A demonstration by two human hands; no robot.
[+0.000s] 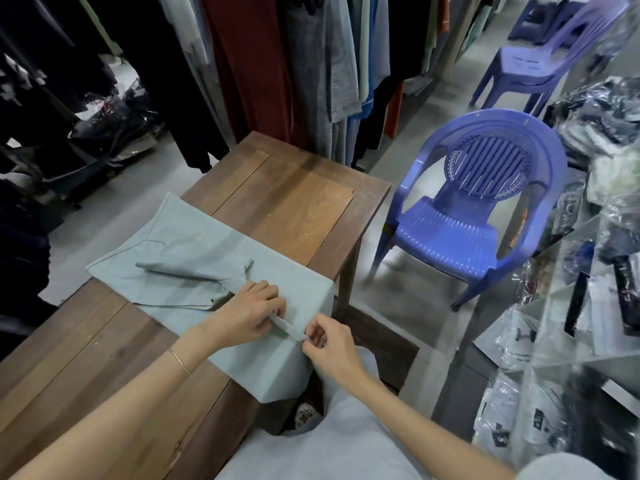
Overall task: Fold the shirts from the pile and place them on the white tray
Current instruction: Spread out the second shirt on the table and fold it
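The right hand and left hand each pinched one raised fold of the grey shirt, which lay spread toward eleven o'clock. Folding looked barely begun, and no tray showed.

A wooden table is being viewed from a single wide-angle camera worn on the head, pointed forward and steeply down; the left hand, right hand and grey shirt are being framed close below, hanging clothes farther off at the top.

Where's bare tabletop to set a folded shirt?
Bare wood: far end of table between shirt and hanging clothes; near-left corner, short of shirt. Crowded: left hand and right hand pinch a shirt fold at the right edge.
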